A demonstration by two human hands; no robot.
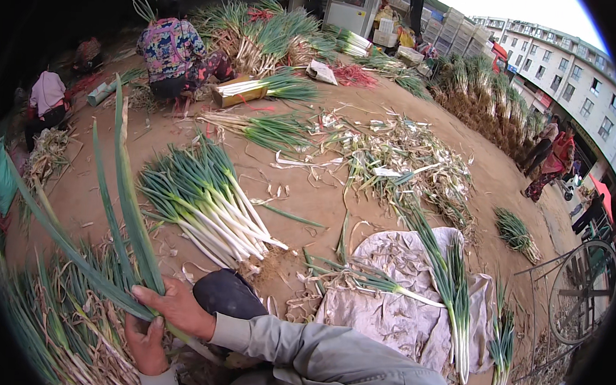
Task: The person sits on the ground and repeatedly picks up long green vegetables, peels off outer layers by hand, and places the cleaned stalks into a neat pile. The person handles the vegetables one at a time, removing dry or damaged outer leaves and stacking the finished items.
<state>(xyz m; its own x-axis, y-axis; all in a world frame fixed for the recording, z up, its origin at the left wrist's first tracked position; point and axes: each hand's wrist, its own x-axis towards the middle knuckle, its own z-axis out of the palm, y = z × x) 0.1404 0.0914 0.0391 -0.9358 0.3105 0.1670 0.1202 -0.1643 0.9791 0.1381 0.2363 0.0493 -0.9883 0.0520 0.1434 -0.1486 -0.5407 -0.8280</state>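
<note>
My right hand [182, 305] grips a long green onion [132, 208] near where its leaves branch; the white stalk runs down to the lower right beneath my wrist. Just below, my left hand [146, 341] has its thumb and fingers against the same leaves. Cleaned green onions [217, 203] lie in a fanned pile on the ground ahead, roots toward my knee. Untrimmed green onions [62, 315] with dry leaves are heaped at lower left. On the right, several more white-stalked onions [457, 307] rest on a pale cloth sack [380, 313].
Peeled leaf scraps [405, 161] cover the ground ahead. Beyond sits a tied bundle in a cardboard sleeve [240, 92], beside a seated person [171, 52]. Large onion stacks [275, 37] stand behind. A spoked wheel [583, 292] is at right; people [553, 160] stand farther off.
</note>
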